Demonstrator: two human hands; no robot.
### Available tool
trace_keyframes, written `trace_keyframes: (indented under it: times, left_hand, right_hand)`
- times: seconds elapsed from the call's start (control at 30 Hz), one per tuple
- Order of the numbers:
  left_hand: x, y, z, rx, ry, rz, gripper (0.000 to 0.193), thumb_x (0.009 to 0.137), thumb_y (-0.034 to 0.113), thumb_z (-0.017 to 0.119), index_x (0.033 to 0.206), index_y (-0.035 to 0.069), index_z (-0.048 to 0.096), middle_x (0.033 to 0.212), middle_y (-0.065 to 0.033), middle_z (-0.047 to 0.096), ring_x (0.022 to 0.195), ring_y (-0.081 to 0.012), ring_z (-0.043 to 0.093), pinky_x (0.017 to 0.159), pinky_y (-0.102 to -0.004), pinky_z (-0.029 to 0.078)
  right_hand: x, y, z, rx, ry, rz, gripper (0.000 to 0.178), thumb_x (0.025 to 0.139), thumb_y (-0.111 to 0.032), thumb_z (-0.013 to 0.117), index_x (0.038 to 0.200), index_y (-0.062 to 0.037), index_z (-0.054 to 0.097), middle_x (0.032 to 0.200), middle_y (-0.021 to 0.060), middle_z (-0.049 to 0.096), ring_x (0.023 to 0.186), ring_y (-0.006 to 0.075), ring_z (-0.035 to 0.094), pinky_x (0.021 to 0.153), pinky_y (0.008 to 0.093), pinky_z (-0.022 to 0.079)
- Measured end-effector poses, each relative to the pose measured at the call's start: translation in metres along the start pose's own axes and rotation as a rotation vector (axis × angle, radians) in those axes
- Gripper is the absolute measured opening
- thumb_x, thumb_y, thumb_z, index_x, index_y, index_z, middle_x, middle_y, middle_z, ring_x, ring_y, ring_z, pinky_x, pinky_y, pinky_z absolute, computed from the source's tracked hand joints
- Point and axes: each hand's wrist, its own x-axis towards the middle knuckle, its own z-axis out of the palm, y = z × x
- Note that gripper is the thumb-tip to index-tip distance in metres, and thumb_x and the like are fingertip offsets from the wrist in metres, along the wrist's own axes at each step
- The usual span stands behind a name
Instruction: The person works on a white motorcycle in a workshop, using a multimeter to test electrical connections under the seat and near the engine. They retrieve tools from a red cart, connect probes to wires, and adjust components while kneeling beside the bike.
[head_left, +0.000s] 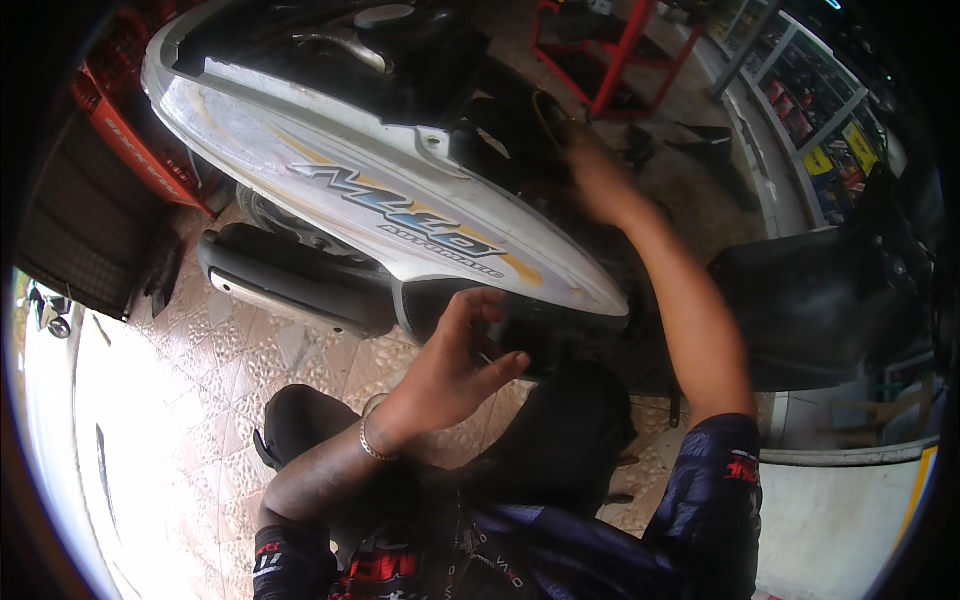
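A scooter stands in front of me with its white side panel (380, 200) facing my knees; the panel has coloured decals. My left hand (460, 355) hovers just below the panel's lower edge, its fingers loosely curled and the thumb held apart. A small pale glint shows between those fingers, too small to name. Over the panel's far side, my right hand (590, 170) reaches into the scooter's dark uncovered middle. Motion and shadow blur its fingers, so whatever it touches is hidden. The scooter's black seat or front cover (830, 310) lies in shadow to the right.
A black exhaust muffler (300, 280) juts out below the panel on the left. A red tool trolley (620, 60) stands behind the scooter, with dark parts (700, 140) on the floor nearby. Glass display shelves (810, 110) line the far right. A red rack (130, 140) is at left.
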Motion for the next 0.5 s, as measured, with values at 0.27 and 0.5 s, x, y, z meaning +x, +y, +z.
trace_keyframes:
  times: [0.27,0.5]
  left_hand:
    - [0.003,-0.002,0.002,0.012,0.002,0.005,0.062,0.093,0.001,0.070,0.141,0.002,0.031,0.121,-0.0111,0.045,0.091,-0.0120,0.063,0.080,-0.0262,0.053]
    - [0.003,-0.005,0.001,-0.015,0.001,-0.005,0.062,0.093,0.001,0.070,0.141,0.001,0.030,0.121,-0.0114,0.045,0.090,-0.0121,0.062,0.079,-0.0262,0.053]
  right_hand:
    - [0.000,-0.014,0.009,-0.206,0.169,0.042,0.044,0.085,-0.047,0.071,0.108,-0.0102,0.077,0.121,0.0210,0.060,0.120,0.0380,0.054,0.103,0.0479,0.045]
    - [-0.004,-0.029,-0.013,-0.471,0.003,0.071,0.015,0.081,-0.012,0.062,0.087,-0.0032,0.073,0.108,0.0216,0.065,0.108,0.0379,0.061,0.086,0.0475,0.052]
